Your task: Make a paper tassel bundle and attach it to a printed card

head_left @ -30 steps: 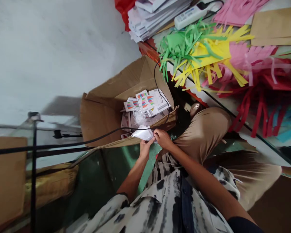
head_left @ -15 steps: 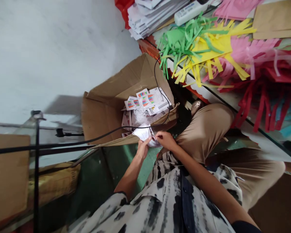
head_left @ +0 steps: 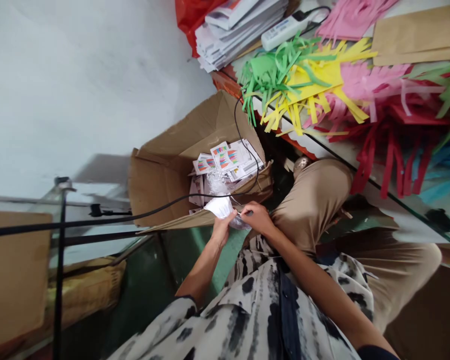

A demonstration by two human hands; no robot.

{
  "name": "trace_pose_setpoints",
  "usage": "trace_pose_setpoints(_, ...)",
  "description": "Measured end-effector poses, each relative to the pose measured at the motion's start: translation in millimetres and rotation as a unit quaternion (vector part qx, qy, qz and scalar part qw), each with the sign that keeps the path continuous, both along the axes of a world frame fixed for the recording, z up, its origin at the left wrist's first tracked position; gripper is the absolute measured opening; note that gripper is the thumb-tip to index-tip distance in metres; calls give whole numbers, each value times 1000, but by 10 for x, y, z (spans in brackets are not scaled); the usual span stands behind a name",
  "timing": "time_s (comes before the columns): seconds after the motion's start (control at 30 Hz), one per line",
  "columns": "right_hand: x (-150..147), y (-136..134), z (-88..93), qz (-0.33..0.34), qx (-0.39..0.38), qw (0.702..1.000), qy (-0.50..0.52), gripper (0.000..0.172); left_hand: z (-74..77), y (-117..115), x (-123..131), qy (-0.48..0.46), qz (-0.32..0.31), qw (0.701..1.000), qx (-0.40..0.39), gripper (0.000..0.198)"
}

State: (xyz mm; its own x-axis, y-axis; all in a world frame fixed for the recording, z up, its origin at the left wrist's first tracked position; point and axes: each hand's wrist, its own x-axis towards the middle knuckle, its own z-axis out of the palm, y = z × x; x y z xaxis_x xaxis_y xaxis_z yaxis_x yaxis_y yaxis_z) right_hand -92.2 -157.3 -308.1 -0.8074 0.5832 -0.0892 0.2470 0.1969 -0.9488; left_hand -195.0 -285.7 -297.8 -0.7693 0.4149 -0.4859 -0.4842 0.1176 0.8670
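My left hand is closed on the lower end of a white bundle, which looks like gathered paper or strands; its exact kind is unclear. My right hand, just beside it, has its fingers pinched on a thin, pale strand that seems to run from the bundle. Shiny clear material hangs between the two hands. Beyond them, a tangle of clear strands lies over printed cards in an open cardboard box.
A black cable crosses the box. To the right, a table edge carries green, yellow and red fringed paper. A paper stack and a white power strip lie at the back. A black metal post stands left.
The view has shifted slightly, so the table things sit further left. Both hands stay at the white bundle, my right fingers still pinched beside it.
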Motion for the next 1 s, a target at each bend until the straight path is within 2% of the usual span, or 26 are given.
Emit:
trace_pose_setpoints(0.13, 39, -7, 76, 2, -34, 998, 53, 12, 24, -4, 0, 15, -26, 999, -19, 63)
trace_pose_setpoints(0.23, 90, 8, 126, 9, -58, 995, 80, 8, 89, -104, -30, 34, -50, 997, -54, 64)
trace_pose_setpoints(0.4, 158, 65, 216, 31, -93, 990, 103, 11, 366, -454, -122, 87, -47, 986, -136, 59)
trace_pose_setpoints(0.47, 186, 64, 272, 55, -107, 987, 111, 12, 499, -530, -95, 102, -46, 983, -142, 48)
trace_pose_setpoints(0.53, 225, 35, 350, 84, -118, 983, 116, 14, 609, -490, -10, 101, -60, 985, -124, 40)
trace_pose_setpoints(0.6, 282, -17, 458, 112, -126, 979, 118, 18, 695, -329, 93, 81, -84, 989, -89, 45)
trace_pose_setpoints(0.67, 375, -69, 600, 133, -131, 975, 120, 22, 785, -93, 145, 18, -102, 994, -25, 50)
trace_pose_setpoints(0.7, 447, -85, 679, 141, -134, 974, 120, 24, 840, 33, 133, -52, -97, 993, 36, 44)
trace_pose_setpoints(0.77, 677, -84, 835, 151, -143, 971, 115, 28, 981, 257, 14, -169, -62, 973, 147, 22)
trace_pose_setpoints(0.83, 1065, -40, 946, 145, -153, 973, 99, 31, 1157, 423, -207, -179, -48, 967, 176, 14)
trace_pose_setpoints(0.93, 1952, 37, 950, 57, -176, 983, 10, 32, 1427, 570, -603, -175, -18, 964, 199, 20)
trace_pose_setpoints(1.0, 2633, 34, 878, -43, -160, 984, -61, 33, 1576, 628, -830, -158, 7, 965, 209, 30)
